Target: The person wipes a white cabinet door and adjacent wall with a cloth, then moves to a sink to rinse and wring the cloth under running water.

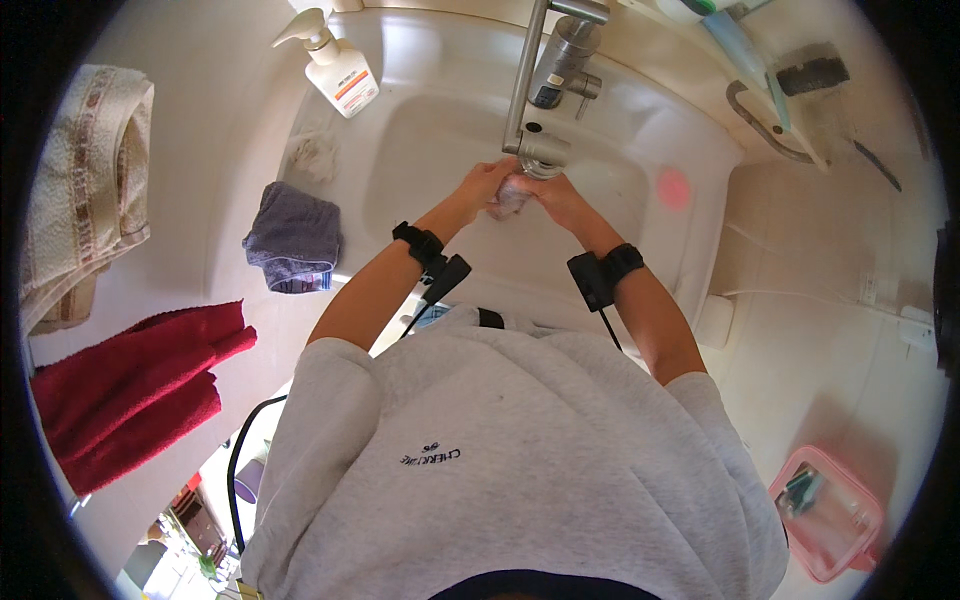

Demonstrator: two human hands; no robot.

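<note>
Below the spout of a swivel-arm metal faucet, both hands meet over the white washbasin. Between them is a small, pale, wet-looking bundle, perhaps thin cloth; its exact kind is unclear. My left hand grips it from the left, with the thumb side near the spout. Fingers of my right hand close on its right side, and the spout head partly hides them. Each wrist wears a black strap with a small device.
A white pump bottle stands at the basin's back left. A folded grey towel lies on the left rim, near a whitish clump. Right of the bowl is a round pink item. Red and beige towels hang left.
</note>
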